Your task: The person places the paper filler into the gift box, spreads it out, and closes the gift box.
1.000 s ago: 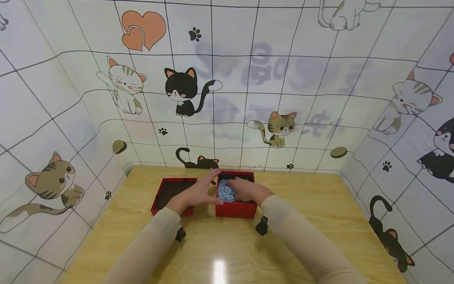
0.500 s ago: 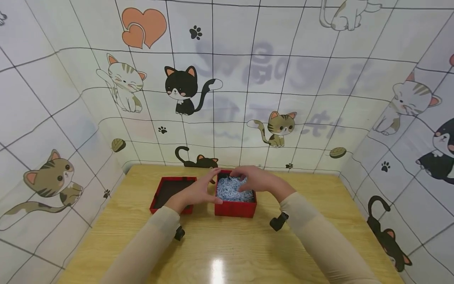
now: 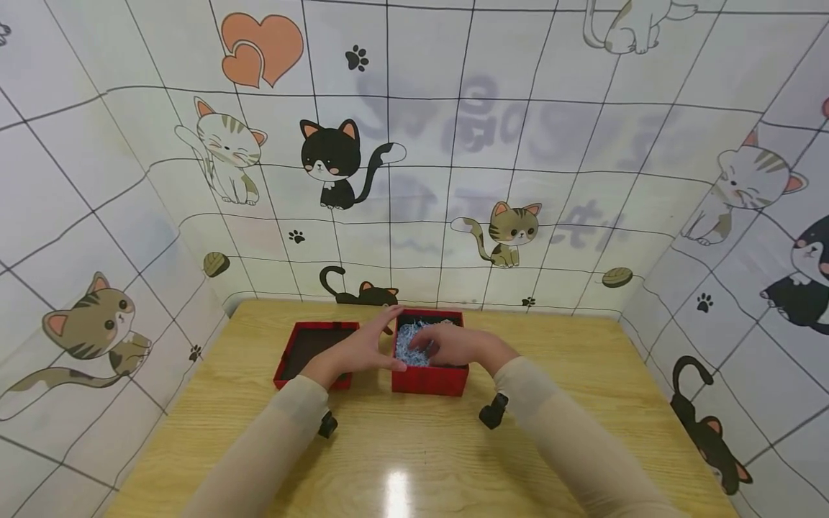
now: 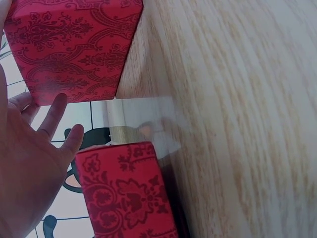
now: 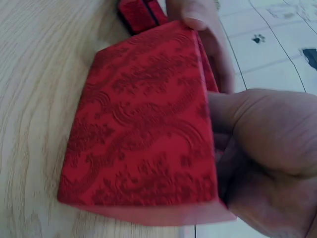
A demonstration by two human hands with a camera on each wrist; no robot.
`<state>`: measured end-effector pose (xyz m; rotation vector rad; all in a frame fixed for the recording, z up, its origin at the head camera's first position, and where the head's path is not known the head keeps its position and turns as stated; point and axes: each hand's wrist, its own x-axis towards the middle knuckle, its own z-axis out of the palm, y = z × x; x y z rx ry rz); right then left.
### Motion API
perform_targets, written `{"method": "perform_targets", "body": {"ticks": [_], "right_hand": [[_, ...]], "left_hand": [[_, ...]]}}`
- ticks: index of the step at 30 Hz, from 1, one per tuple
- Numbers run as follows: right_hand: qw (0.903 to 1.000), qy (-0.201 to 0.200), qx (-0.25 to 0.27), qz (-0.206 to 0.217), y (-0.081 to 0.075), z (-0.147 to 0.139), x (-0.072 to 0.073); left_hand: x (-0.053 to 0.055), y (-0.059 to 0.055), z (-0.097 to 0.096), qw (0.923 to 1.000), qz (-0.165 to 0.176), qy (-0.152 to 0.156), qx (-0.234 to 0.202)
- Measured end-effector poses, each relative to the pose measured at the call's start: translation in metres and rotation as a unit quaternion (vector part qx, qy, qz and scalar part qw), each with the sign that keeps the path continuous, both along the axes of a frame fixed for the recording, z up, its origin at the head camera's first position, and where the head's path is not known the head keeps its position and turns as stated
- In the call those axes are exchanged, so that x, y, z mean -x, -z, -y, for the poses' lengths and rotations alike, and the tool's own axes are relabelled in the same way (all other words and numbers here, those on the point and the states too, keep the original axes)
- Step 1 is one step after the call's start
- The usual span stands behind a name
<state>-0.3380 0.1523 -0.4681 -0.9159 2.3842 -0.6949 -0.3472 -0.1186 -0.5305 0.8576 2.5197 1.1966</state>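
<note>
An open red patterned box (image 3: 427,381) stands on the table with pale blue shredded paper (image 3: 406,338) in it, seen mostly toward its left side. My left hand (image 3: 352,352) spans the box's left side, thumb at the front corner and fingers at the back corner. In the left wrist view the other fingers of the left hand (image 4: 34,148) spread away from the box. My right hand (image 3: 453,344) reaches inside with curled fingers in the paper; their tips are hidden. The right wrist view shows the right hand (image 5: 277,144) bent over the box wall (image 5: 143,119).
A red box lid (image 3: 285,367) with a dark inside lies upturned left of the box, partly behind my left hand. The wooden table (image 3: 363,460) meets a cat-print wall covering (image 3: 421,194) close behind the box.
My right hand has gone from the paper to above it with fingers apart, then back down and left into it. The paper, spread across the box half a second ago, is bunched leftward.
</note>
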Motion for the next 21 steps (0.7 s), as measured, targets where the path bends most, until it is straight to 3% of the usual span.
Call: {"method": "perform_targets", "body": {"ticks": [5,10,15,21], "right_hand": [[0.9946,-0.007,-0.090,-0.052,0.008,0.012,0.002],[0.9915,-0.009,-0.118,-0.054,0.005,0.015,0.001],[0.9970,-0.002,-0.075,-0.023,-0.014,0.009,-0.004],[0.9992,0.014,0.020,-0.031,-0.039,0.000,-0.006]], "left_hand": [[0.000,0.000,0.000,1.0000,0.000,0.006,-0.002],[0.001,0.000,-0.001,0.9999,0.005,0.008,-0.004],[0.000,0.000,-0.001,0.9999,0.011,0.005,-0.002],[0.000,0.001,0.000,0.9999,0.010,0.001,-0.011]]}}
